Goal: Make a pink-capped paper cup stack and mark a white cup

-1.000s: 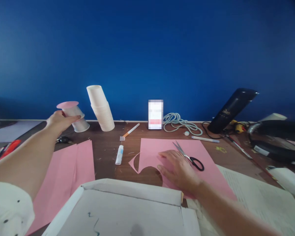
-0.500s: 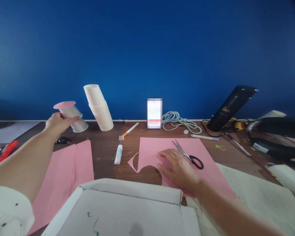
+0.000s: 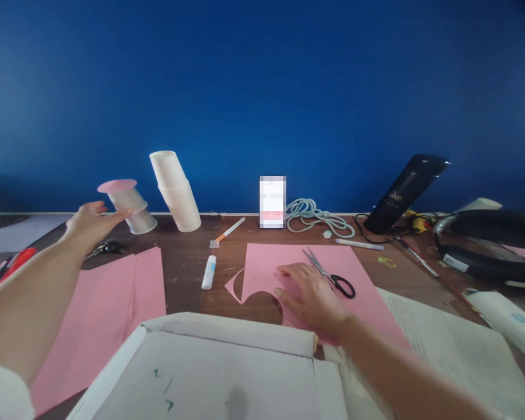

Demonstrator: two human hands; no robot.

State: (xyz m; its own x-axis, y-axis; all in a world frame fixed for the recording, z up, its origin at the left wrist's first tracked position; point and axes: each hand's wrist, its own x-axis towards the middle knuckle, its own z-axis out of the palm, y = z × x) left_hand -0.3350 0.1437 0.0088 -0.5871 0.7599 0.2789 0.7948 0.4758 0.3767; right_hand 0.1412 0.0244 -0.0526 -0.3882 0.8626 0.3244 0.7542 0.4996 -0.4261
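The capped cup pair (image 3: 129, 205) at the table's (image 3: 188, 268) far left is best left to stand freely, as the open left hand (image 3: 85, 224) is just beside it, gripping nothing. Counted large to small: two pink sheets, the cut one (image 3: 332, 262) pressed flat under the open right hand (image 3: 310, 294), one cup stack (image 3: 175, 191), one pair of scissors (image 3: 330, 275), and one glue stick (image 3: 209, 273).

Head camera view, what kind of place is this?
Probably a craft desk at home or in an office: cut pink paper with scissors, a glue stick and stacked paper cups on a wooden table.
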